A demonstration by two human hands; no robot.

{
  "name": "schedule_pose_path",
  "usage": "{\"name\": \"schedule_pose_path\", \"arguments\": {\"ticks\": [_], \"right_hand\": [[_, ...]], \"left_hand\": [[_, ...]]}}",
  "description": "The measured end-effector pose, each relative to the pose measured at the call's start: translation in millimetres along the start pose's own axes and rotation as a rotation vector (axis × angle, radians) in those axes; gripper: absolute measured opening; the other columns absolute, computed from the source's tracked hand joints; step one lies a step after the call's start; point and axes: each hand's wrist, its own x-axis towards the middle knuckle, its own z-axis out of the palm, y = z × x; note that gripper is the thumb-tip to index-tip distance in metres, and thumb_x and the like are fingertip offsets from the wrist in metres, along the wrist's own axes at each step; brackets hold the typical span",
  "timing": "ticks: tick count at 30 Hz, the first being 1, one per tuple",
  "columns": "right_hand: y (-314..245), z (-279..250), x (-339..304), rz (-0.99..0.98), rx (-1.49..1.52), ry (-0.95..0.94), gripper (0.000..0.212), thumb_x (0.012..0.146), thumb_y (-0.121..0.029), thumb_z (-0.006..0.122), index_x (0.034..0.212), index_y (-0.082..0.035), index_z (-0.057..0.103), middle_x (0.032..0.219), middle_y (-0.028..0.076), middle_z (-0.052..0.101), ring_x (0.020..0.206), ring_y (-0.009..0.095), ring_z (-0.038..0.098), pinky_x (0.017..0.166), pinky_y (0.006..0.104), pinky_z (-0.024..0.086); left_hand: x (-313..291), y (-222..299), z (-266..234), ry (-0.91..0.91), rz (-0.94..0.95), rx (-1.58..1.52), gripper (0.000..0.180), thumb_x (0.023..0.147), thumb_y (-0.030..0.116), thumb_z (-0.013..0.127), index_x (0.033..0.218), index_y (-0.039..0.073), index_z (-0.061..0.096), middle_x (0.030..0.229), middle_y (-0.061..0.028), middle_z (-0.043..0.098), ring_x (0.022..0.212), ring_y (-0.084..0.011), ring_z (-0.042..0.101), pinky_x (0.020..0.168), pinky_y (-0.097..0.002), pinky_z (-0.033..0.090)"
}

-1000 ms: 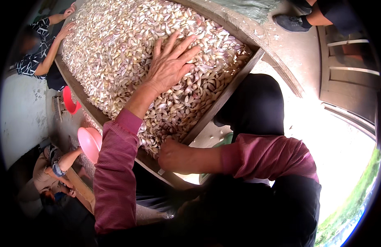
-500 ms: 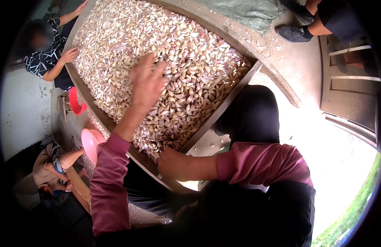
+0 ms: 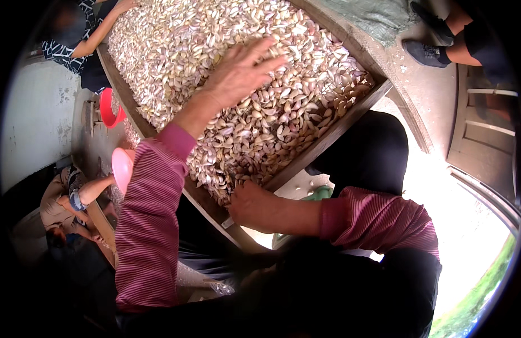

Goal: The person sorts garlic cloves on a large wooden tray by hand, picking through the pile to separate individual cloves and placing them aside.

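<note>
Garlic cloves [image 3: 283, 121], whitish and purple-tinged, fill a large wooden-framed tray [image 3: 322, 145] that lies in front of me. Over the cloves near the middle of the heap, my left hand [image 3: 245, 72] is open, fingers spread and slightly blurred, palm down. My right hand [image 3: 250, 201] rests low at the tray's near corner, among the cloves. Its fingers curl inward and are partly hidden, so whatever they hold does not show. Between my two hands, the layer of cloves looks thinner and darker than at the far side.
Another person's hand [image 3: 124, 5] touches the tray's far left edge. A red basin [image 3: 109, 108] and a pink basin [image 3: 122, 169] are at the left, near a seated person [image 3: 69, 205]. Someone's shoes [image 3: 426, 53] stand at upper right, beside a wooden door [image 3: 486, 129].
My left hand has swept farther right and away over the cloves. The right hand remains at the near corner, its fingers now showing more. The whole view has shifted somewhat.
</note>
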Motion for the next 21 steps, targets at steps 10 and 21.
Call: {"name": "schedule_pose_path", "arguments": {"ticks": [10,21], "right_hand": [[1,10,0,-0.046,0.023,0.005,0.011,0.075,-0.018,0.062,0.076,-0.01,0.069,0.074,0.004,0.063,0.08,0.023,0.059,0.068,0.0348,0.043],[4,11,0,-0.027,0.015,-0.029,0.017,0.078,-0.018,0.061,0.091,-0.006,0.063,0.089,0.007,0.062,0.092,0.024,0.056,0.074,0.0354,0.045]], "left_hand": [[-99,81,-7,0.219,0.199,-0.271,0.037,0.08,0.018,0.073,0.116,0.017,0.062,0.134,-0.0112,0.053,0.126,-0.0309,0.049,0.107,-0.0546,0.035],[-122,14,12,-0.184,0.249,0.006,0.071,0.091,0.057,0.053,0.152,0.037,0.022,0.163,-0.0005,0.009,0.149,-0.0174,0.01,0.119,-0.0574,0.003]]}}
